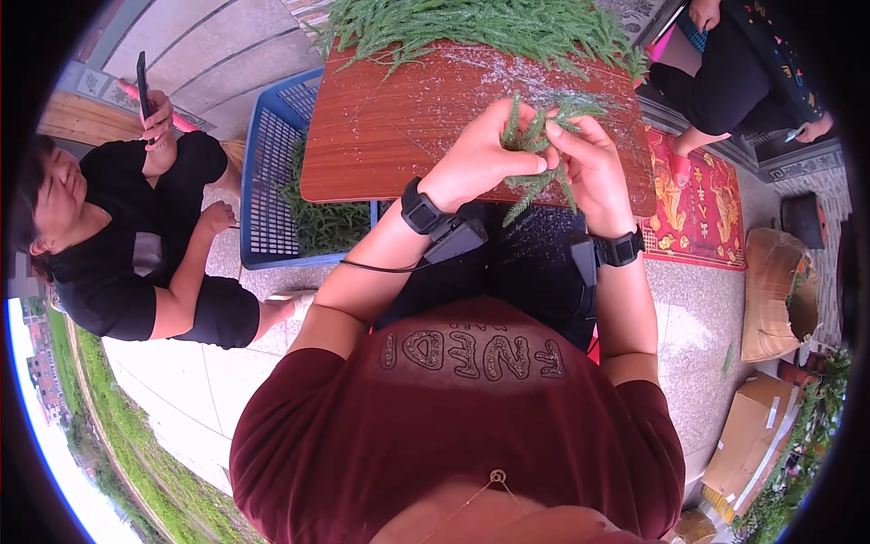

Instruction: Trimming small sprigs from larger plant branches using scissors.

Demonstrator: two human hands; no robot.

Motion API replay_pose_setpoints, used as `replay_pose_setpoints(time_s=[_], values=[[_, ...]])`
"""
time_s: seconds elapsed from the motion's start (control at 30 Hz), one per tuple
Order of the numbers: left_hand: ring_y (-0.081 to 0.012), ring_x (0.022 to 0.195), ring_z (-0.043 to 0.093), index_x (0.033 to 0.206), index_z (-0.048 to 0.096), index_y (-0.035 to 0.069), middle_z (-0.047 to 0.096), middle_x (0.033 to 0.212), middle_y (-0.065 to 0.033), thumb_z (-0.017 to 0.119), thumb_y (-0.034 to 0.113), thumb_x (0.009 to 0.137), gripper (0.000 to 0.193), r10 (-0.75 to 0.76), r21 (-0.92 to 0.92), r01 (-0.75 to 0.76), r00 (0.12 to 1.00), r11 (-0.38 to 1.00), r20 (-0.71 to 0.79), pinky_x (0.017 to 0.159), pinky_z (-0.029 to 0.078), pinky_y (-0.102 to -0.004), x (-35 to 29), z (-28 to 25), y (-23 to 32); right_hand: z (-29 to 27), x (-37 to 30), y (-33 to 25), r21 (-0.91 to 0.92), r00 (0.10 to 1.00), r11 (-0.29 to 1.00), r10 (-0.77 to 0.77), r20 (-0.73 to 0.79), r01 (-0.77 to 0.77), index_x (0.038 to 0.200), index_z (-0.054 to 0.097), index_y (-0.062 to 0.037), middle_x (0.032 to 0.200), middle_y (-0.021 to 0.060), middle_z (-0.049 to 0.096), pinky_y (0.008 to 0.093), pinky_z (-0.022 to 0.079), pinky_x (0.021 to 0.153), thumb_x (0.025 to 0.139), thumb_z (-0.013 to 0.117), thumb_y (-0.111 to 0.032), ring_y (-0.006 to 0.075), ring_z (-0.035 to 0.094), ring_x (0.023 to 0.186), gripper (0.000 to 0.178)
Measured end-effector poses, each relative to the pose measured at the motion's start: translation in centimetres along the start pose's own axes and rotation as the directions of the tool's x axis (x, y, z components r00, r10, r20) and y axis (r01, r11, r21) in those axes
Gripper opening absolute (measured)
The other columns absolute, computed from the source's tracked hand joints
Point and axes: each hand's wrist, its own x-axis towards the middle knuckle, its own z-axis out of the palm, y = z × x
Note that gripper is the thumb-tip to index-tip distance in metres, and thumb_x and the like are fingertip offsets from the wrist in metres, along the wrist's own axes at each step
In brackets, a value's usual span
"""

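Note:
Over the near part of the reddish-brown wooden tabletop [381, 136], both hands meet around a small bunch of green feathery sprigs [528, 136]. My left hand [478, 154] is closed on the bunch, with the thumb lying across the stems. From the other side, my right hand [591, 159] pinches part of the same sprigs between thumb and fingers. Some tips hang below the hands, and the stems are partly hidden by the fingers. A large heap of similar green sprigs [471, 27] covers the far side of the table. White flecks are scattered over the wood.
Left of the table stands a blue plastic basket [265, 195] holding more green sprigs [331, 227]. A person [136, 227] sits at the left with a phone; another [743, 63] is at the far right. Red mat [698, 204] and cardboard boxes [752, 435] lie right.

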Motion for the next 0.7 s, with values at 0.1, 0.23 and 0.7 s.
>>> replay_pose_setpoints(time_s=[0.1, 0.23, 0.7], values=[[-0.0094, 0.064, 0.054, 0.097, 0.061, 0.002, 0.061, 0.08, -0.0033, 0.064, 0.008, 0.09, 0.01, 0.125, 0.215, -0.107, 0.989, 0.971, -0.076, 0.051, 0.041, -0.0223, -0.1, 0.3, -0.3, 0.1, 0.0, 0.1, -0.058, 1.0, 0.998, 0.018, -0.021, -0.019, 0.104, 0.065, -0.0047, 0.072, -0.001, 0.062, 0.0164, 0.03, 0.045, 0.088, 0.069, -0.016, 0.0034, 0.052, 0.056, 0.02], [-0.0108, 0.067, 0.057, 0.095, 0.062, 0.002, 0.064, 0.08, -0.0047, 0.064, 0.008, 0.089, 0.008, 0.069, 0.196, -0.04, 0.987, 0.98, -0.142, 0.056, 0.045, -0.0259, -0.2, 0.1, -0.4, 0.8, -0.1, 0.5, -0.051, 0.997, 0.998, -0.04, -0.072, 0.036, 0.105, 0.065, -0.0045, 0.071, -0.0009, 0.062, 0.0165, 0.03, 0.046, 0.088, 0.069, -0.016, 0.0034, 0.052, 0.057, 0.021], [-0.0091, 0.069, 0.053, 0.12, 0.06, -0.004, 0.06, 0.079, -0.0023, 0.062, 0.015, 0.093, 0.033, -0.229, -0.354, 0.274, 0.96, 0.894, 0.163, 0.055, 0.04, -0.0226, 0.0, -0.6, 0.5, -1.0, -0.1, -0.9, 0.078, 0.946, 0.954, 0.275, 0.17, -0.291, 0.113, 0.054, -0.0046, 0.086, 0.0016, 0.063, 0.0196, 0.043, 0.061, 0.088, 0.068, -0.016, 0.0072, 0.056, 0.071, 0.031]])
